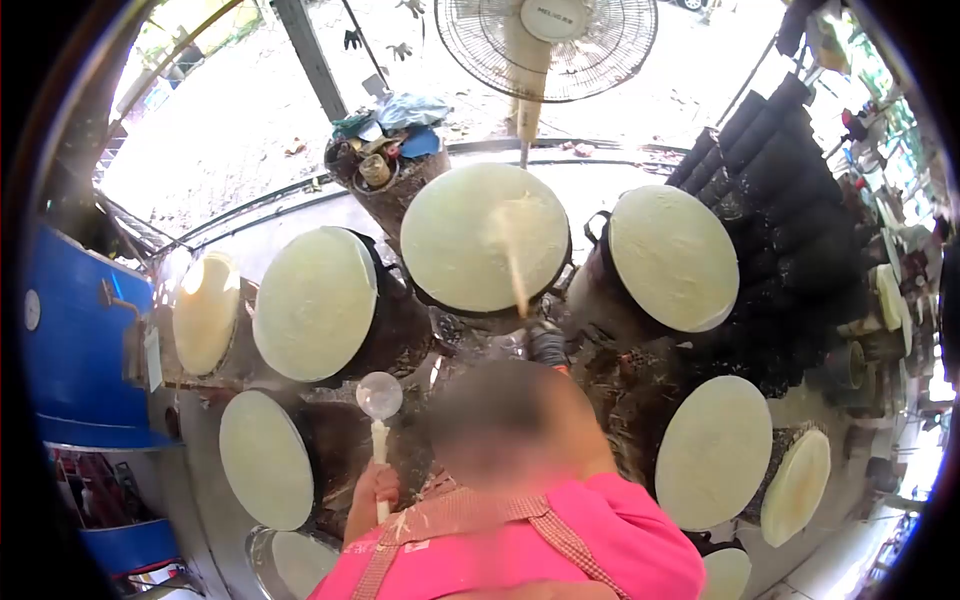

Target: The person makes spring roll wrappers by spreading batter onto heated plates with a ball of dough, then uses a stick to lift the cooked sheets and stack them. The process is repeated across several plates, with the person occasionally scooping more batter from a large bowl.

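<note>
My left hand (374, 490) grips the white handle of a round ladle (379, 396), held upright above the dark gap between the drums. My right hand (546, 343), in a dark sleeve, holds a pale stick-like spreader (516, 270) whose blurred tip lies on the central round drum (485, 238). That drum's top is coated in pale yellow batter. A pink shirt and checked apron straps (520, 540) fill the bottom centre.
Several more batter-coated round drums ring the spot, such as one at the left (315, 303) and one at the right (675, 257). A standing fan (545, 40) is behind. A blue barrel (80, 340) stands left, black rolls (770, 150) right, a cluttered bucket (385, 150) at the back.
</note>
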